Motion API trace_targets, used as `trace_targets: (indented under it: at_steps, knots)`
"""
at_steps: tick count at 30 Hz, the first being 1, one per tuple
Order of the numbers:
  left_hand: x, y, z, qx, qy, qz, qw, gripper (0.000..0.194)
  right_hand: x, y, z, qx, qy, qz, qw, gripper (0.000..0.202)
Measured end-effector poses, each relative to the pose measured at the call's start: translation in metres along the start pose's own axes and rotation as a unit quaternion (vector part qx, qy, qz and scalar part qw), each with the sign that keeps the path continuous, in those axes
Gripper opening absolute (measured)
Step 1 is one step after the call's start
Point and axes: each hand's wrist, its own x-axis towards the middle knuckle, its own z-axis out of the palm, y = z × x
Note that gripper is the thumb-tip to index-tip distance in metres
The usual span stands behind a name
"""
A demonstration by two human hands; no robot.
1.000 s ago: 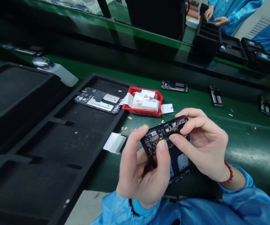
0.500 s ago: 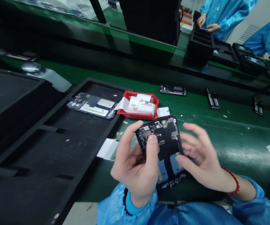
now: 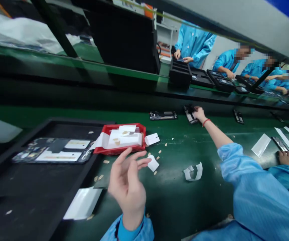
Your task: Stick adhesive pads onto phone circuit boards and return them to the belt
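Observation:
My left hand [image 3: 129, 185] is raised over the green table, palm showing and fingers apart, with nothing held. Its fingertips overlap a small white paper piece [image 3: 154, 163] in view; whether they touch it cannot be told. Far forward, my right hand [image 3: 199, 113] has its fingers closed on the right side of an opened phone [image 3: 190, 114], partly hiding it. To the left of that phone lies another opened phone [image 3: 163, 115]. A red bin [image 3: 120, 150] filled with white paper strips stands beyond my left hand.
A black tray [image 3: 66, 207] at left bears a larger opened phone [image 3: 55, 151]. White scraps [image 3: 194, 172] and tan bits dot the green table [image 3: 174, 201]. At right, a co-worker's hand [image 3: 287, 160] is beside a phone. More people in blue work behind the ledge.
The phone held between both hands is no longer in my left hand. My right arm has stretched forward and reached a phone near the ledge. The camera view has turned right and up.

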Motion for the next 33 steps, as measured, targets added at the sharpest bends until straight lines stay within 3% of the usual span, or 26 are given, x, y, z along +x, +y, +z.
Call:
trace_targets:
  at_steps: [3, 8, 10, 13, 15, 17, 20, 23, 26, 31, 33]
  knots:
    - [-0.001, -0.004, 0.000, 0.031, 0.008, -0.002, 0.999, 0.034, 0.010, 0.001, 0.030, -0.075, -0.042, -0.039, 0.996, 0.038]
    - [0.001, -0.015, -0.001, 0.037, -0.014, -0.035, 0.999, 0.037, 0.027, -0.027, 0.084, -0.119, -0.150, -0.133, 0.972, 0.038]
    - [0.003, -0.019, -0.002, 0.035, -0.023, -0.048, 0.998, 0.037, 0.033, -0.038, 0.087, -0.123, -0.174, -0.161, 0.964, 0.036]
    - [0.004, -0.025, -0.002, 0.032, -0.032, -0.056, 0.997, 0.036, 0.026, -0.048, 0.075, -0.122, -0.169, -0.194, 0.958, 0.036]
    - [0.004, -0.028, -0.001, 0.030, -0.032, -0.060, 0.997, 0.036, 0.003, -0.054, 0.066, -0.106, -0.146, -0.215, 0.960, 0.036]
    - [0.002, -0.030, 0.002, 0.025, -0.029, -0.061, 0.997, 0.043, -0.037, -0.061, 0.059, -0.070, -0.123, -0.239, 0.961, 0.040]
    - [-0.004, -0.028, 0.006, 0.015, -0.039, -0.057, 0.998, 0.060, -0.113, -0.076, 0.051, 0.009, -0.116, -0.280, 0.953, 0.074]
    - [-0.009, -0.024, 0.007, 0.021, -0.070, -0.054, 0.996, 0.050, -0.170, -0.089, 0.045, 0.090, -0.104, -0.286, 0.948, 0.080]
    - [-0.012, -0.025, 0.006, 0.045, -0.059, -0.027, 0.997, 0.046, -0.190, -0.096, 0.047, 0.156, -0.081, -0.282, 0.943, 0.071]
    - [-0.013, -0.026, 0.009, 0.054, -0.025, 0.034, 0.998, 0.043, -0.194, -0.108, 0.054, 0.196, -0.035, -0.275, 0.941, 0.044]
    - [-0.014, -0.023, 0.010, 0.045, -0.012, 0.067, 0.997, 0.051, -0.197, -0.115, 0.055, 0.215, -0.011, -0.271, 0.938, 0.028]
